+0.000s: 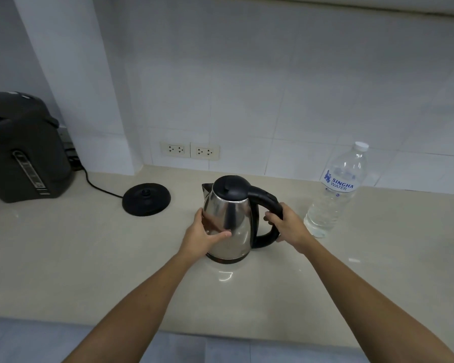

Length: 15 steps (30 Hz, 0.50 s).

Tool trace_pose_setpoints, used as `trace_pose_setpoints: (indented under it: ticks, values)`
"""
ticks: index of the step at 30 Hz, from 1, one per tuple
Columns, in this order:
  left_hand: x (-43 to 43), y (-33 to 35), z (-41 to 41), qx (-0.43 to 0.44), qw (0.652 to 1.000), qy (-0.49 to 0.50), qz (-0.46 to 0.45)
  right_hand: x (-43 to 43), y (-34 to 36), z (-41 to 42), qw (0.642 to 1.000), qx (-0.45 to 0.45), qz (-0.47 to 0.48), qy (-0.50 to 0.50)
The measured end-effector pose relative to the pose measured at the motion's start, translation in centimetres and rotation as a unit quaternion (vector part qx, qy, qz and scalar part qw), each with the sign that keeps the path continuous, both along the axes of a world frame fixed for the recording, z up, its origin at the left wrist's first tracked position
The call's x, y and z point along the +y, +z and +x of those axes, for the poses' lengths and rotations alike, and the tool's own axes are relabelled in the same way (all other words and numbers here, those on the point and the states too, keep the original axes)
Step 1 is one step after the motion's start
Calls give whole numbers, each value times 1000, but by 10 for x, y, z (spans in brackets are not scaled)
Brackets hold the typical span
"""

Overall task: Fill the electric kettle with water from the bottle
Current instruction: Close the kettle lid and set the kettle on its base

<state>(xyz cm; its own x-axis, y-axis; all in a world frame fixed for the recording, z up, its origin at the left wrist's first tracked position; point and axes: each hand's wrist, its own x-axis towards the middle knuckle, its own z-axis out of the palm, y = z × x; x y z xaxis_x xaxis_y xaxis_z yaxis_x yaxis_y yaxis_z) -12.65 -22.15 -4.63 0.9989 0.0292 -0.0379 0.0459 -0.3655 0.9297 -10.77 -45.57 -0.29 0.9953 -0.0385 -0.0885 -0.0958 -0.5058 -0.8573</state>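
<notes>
A steel electric kettle [227, 221] with a black lid and black handle stands on the beige counter [89, 258], its lid down. My left hand [203, 235] cups the kettle's steel body on its left side. Around the black handle on the right, my right hand [286, 225] is closed. A clear plastic water bottle [336, 189] with a white cap and blue label stands upright to the right of the kettle, capped and untouched. The kettle's round black base [146, 199] lies apart, to the left.
A dark hot-water dispenser [24, 150] stands at the far left, its cord running along the counter. Two wall sockets [189, 150] sit on the tiled wall behind the kettle. The counter's front edge runs across the bottom of the view.
</notes>
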Motion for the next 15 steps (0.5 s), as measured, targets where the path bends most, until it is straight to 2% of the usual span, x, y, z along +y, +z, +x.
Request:
trace_pose_setpoints:
  ticks: [7,15]
  values:
    - [32,26,18,-53,998,15,1,31,26,25,999,-36,11,6]
    - [119,74,70,-74,996,8,44,117,55,81,996,-64,65,25]
